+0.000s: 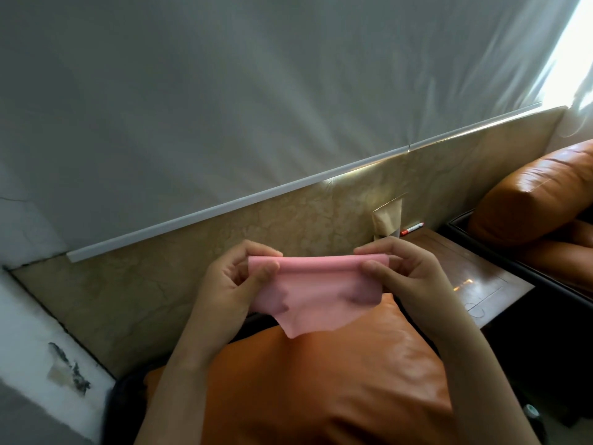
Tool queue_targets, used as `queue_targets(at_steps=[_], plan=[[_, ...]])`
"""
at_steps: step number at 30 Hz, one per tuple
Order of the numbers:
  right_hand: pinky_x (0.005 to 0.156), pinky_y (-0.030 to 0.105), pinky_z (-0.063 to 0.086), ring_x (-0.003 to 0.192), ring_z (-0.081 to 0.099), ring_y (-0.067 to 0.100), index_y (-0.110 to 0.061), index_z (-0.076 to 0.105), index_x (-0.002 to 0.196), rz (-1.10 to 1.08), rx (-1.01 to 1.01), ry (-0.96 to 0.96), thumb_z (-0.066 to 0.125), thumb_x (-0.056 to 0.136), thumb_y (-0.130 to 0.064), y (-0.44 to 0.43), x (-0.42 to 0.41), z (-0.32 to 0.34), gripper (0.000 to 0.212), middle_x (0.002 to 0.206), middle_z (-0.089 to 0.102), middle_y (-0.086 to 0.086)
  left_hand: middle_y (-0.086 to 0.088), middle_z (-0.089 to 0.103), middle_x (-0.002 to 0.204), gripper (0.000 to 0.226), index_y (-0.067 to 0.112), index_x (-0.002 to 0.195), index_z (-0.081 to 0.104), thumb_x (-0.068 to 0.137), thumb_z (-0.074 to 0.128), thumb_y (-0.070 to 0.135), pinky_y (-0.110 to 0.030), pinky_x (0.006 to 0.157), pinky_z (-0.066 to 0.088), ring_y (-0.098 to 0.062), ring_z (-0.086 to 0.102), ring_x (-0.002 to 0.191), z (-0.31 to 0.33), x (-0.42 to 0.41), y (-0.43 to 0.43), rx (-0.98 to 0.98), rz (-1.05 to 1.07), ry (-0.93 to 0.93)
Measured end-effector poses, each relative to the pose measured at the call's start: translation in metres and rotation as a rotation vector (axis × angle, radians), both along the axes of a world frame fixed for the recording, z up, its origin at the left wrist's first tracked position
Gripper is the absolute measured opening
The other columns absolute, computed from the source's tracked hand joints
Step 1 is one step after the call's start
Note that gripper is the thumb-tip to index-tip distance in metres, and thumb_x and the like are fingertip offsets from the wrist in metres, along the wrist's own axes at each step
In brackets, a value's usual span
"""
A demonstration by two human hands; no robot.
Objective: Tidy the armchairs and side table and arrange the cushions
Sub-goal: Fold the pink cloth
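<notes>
A pink cloth [316, 292] hangs folded between both hands, held up in front of the wall. My left hand [236, 284] pinches its upper left corner and my right hand [407, 273] pinches its upper right corner. Below the cloth lies an orange leather cushion [333, 390] on the near armchair. To the right stands the dark wooden side table [475, 284], with a red and white pen [412, 228] and a tan paper bag [388, 221] at its back edge. A second orange leather armchair [532, 200] sits beyond the table at the far right.
A beige marbled wall panel [224, 268] with a white trim strip runs behind the chairs. White curtains [256, 91] hang above it, with bright window light at the top right. A small bottle top [531, 412] shows low on the right, on the dark floor.
</notes>
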State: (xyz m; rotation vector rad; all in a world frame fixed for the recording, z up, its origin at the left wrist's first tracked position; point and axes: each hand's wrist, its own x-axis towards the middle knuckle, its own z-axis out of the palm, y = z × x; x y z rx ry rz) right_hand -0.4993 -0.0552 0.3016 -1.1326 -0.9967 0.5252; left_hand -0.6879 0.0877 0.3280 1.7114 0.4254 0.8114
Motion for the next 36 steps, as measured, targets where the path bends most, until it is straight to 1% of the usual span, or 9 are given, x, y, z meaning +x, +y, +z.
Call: queue_targets(at_steps=[5,10,12,15,20,26,29,32,36], plan=[[0.069,0.027,0.054,0.076,0.069,0.019,-0.022,0.075,0.086,0.048,0.056,0.069,0.071,0.073,-0.010,-0.002,0.004,0.000,0.018,0.081,0.073,0.008,0.010,0.070,0.085,0.019,0.017,0.090,0.068,0.072,0.063,0.020,-0.017,0.063,0.053,-0.008,0.067,0.081,-0.001,-0.001,0.002,-0.012,0.018,-0.024],[0.068,0.025,0.055,0.073,0.069,0.016,-0.020,0.076,0.082,0.018,0.044,0.024,0.083,0.067,-0.035,-0.002,0.002,0.003,0.022,0.077,0.072,0.003,-0.001,0.072,0.082,0.018,0.012,0.088,0.067,0.071,0.067,0.019,-0.020,0.064,0.056,-0.019,0.071,0.073,-0.002,0.000,0.002,0.013,0.052,-0.027],[0.067,0.023,0.054,0.073,0.069,0.014,-0.022,0.077,0.081,-0.006,0.043,-0.003,0.077,0.072,-0.020,-0.001,0.003,0.002,0.009,0.077,0.073,0.002,-0.001,0.072,0.081,0.021,0.013,0.091,0.067,0.071,0.068,0.018,-0.019,0.063,0.055,-0.017,0.072,0.071,-0.001,0.000,0.000,0.021,0.058,-0.027],[0.074,0.028,0.056,0.084,0.070,0.020,-0.022,0.076,0.099,0.009,0.012,-0.027,0.072,0.072,-0.005,-0.004,0.004,0.002,0.032,0.089,0.074,0.010,0.005,0.072,0.086,0.034,0.022,0.104,0.066,0.073,0.072,0.012,-0.015,0.069,0.053,-0.009,0.069,0.080,-0.001,-0.001,0.002,0.049,0.061,0.000],[0.083,0.026,0.054,0.096,0.069,0.020,-0.017,0.075,0.097,-0.012,-0.027,-0.105,0.070,0.075,0.008,-0.006,0.004,0.003,0.034,0.098,0.074,0.008,0.007,0.070,0.093,0.021,0.020,0.093,0.069,0.072,0.068,0.016,-0.018,0.077,0.054,-0.008,0.066,0.091,-0.002,-0.002,0.004,0.095,0.039,0.020],[0.076,0.034,0.058,0.086,0.072,0.034,-0.006,0.066,0.102,0.046,0.043,0.025,0.059,0.082,-0.003,-0.005,-0.004,0.007,0.022,0.089,0.073,0.019,0.007,0.070,0.093,0.023,0.016,0.098,0.061,0.076,0.062,0.022,-0.028,0.064,0.059,-0.016,0.071,0.087,0.001,0.001,0.001,0.024,-0.009,0.025],[0.062,0.034,0.056,0.068,0.068,0.023,-0.023,0.068,0.100,0.021,-0.024,-0.055,0.056,0.088,-0.013,-0.004,-0.006,0.008,0.020,0.072,0.068,0.008,0.016,0.064,0.092,0.022,0.022,0.098,0.061,0.077,0.061,0.027,-0.027,0.057,0.057,-0.010,0.067,0.086,0.003,0.001,-0.001,0.065,0.003,0.037],[0.048,0.025,0.047,0.052,0.056,0.014,-0.023,0.066,0.099,-0.011,-0.039,-0.044,0.055,0.089,-0.016,-0.004,-0.008,0.009,0.016,0.059,0.058,0.003,0.017,0.060,0.092,0.020,0.023,0.098,0.061,0.079,0.062,0.028,-0.031,0.050,0.057,-0.011,0.064,0.088,0.003,0.000,-0.003,0.045,-0.008,0.028],[0.048,0.020,0.044,0.052,0.053,0.011,-0.027,0.070,0.096,0.007,0.008,0.005,0.058,0.086,-0.014,-0.005,-0.010,0.009,0.021,0.059,0.060,0.000,0.007,0.064,0.092,0.015,0.023,0.094,0.062,0.079,0.063,0.024,-0.033,0.054,0.056,-0.017,0.065,0.081,0.001,0.000,-0.002,-0.003,-0.039,-0.029]])
